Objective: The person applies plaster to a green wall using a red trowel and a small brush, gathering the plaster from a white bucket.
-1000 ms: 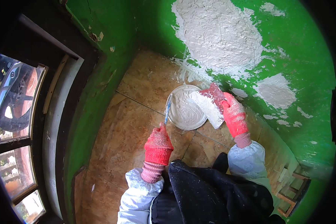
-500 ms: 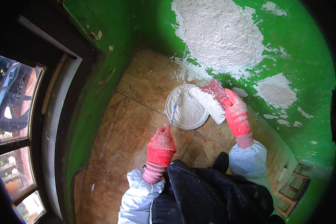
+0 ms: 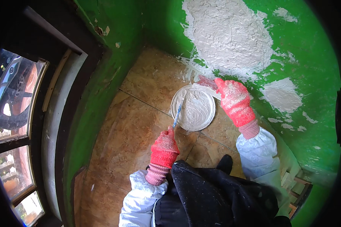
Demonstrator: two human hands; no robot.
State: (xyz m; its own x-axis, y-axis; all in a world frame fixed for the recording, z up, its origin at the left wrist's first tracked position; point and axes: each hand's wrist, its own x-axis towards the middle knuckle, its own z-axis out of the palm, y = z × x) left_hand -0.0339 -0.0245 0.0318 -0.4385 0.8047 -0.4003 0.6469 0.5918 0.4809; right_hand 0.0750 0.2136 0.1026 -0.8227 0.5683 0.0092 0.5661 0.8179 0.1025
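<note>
My left hand, in a red glove crusted with white, is closed on a slim blue-handled tool. The tool's far end rests against the white plaster in a round white tub; its head is too small to make out. My right hand, gloved alike, grips a red plaster spreader just beyond the tub's upper right rim. White plaster coats the spreader's near side. The blade is partly hidden by the glove.
A green wall on the right carries a large rough plaster patch and a smaller one. Brown floor tiles lie beneath the tub. A glazed door or window stands left; a wooden frame leans at lower right.
My right hand has moved up and slightly left, and the spreader has turned so less of its plaster-covered face shows. The left hand stays on its tool, nearly still. The view has shifted slightly.
</note>
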